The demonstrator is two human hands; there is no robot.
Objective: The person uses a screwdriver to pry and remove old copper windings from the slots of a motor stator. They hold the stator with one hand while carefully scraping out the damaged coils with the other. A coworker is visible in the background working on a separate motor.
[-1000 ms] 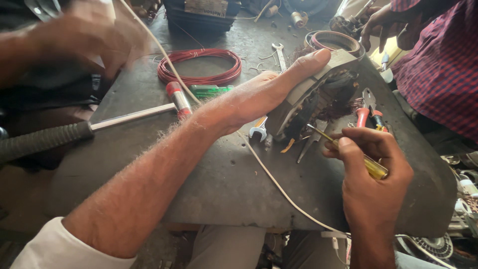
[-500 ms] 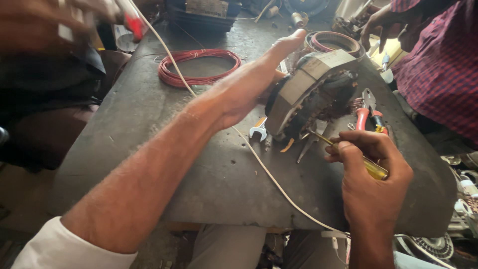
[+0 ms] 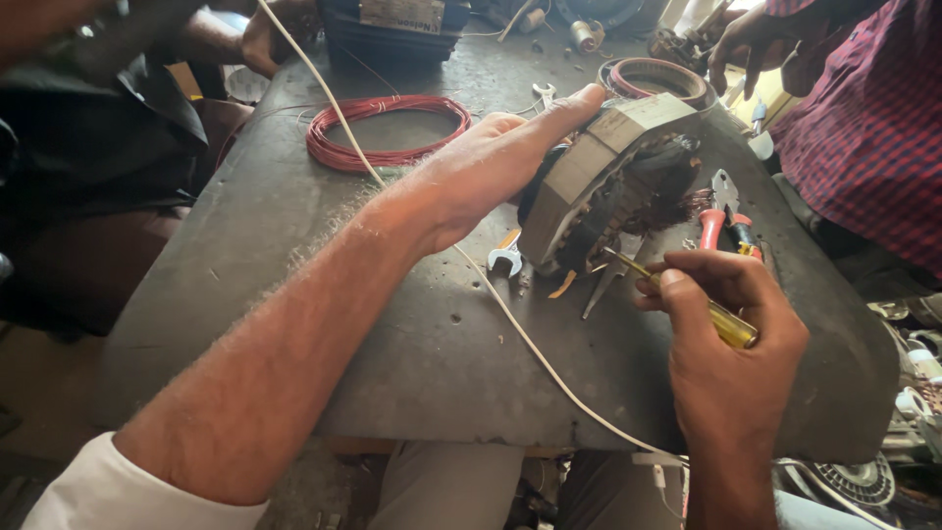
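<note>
A round grey motor stator (image 3: pixel 613 162) with dark copper windings stands tilted on its edge on the dark worktable (image 3: pixel 392 324). My left hand (image 3: pixel 491 172) lies flat against its outer rim, fingers stretched over the top. My right hand (image 3: pixel 726 334) grips a yellow-handled screwdriver (image 3: pixel 721 319); its thin shaft points up-left to the windings at the stator's lower face. A small spanner (image 3: pixel 507 257) lies on the table under my left wrist.
A red wire coil (image 3: pixel 388 128) lies at the back. A white cord (image 3: pixel 520 334) runs diagonally across the table. Red-handled pliers (image 3: pixel 726 221) rest right of the stator. Another winding ring (image 3: pixel 653 77) and a person in a checked shirt (image 3: pixel 863 128) are at the right.
The person at the left has pulled their hands and the red-handled tool out of view. My left hand has shifted on the stator rim. My right hand stays put.
</note>
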